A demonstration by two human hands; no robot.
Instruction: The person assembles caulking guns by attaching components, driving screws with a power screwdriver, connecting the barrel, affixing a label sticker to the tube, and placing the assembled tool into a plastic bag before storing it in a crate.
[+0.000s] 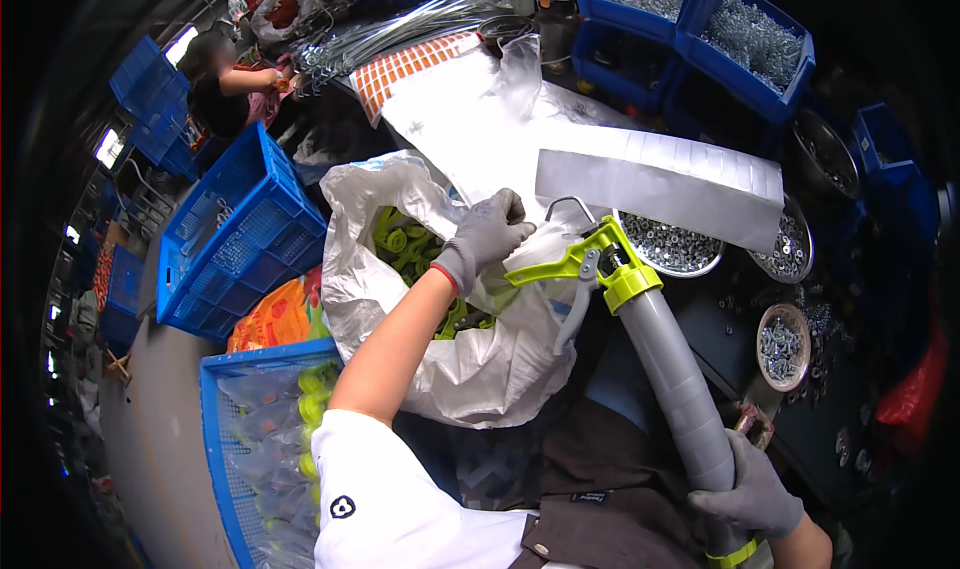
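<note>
A caulking gun with a grey barrel (672, 379) and a lime-green handle (550, 270) slants across the right half of the view. My right hand (750, 489), in a grey glove, is wrapped round the barrel's lower end. Beside the handle hangs a silver trigger (577, 314), and a bent metal rod (570, 205) sticks out beyond the cap. My left hand (490, 237), gloved too, is closed with the fingertips together, just left of the rod. Whatever its fingers may hold is hidden. Under my left forearm stands an open white sack (360, 259) of lime-green plastic parts (405, 244).
Blue bins (750, 39) of small metal parts stand at the back right. A folded white card (660, 179) partly covers a bowl of nuts (672, 247). Blue crates (240, 239) line the left, one with bagged green-ended items. Another person (225, 84) works at the far left.
</note>
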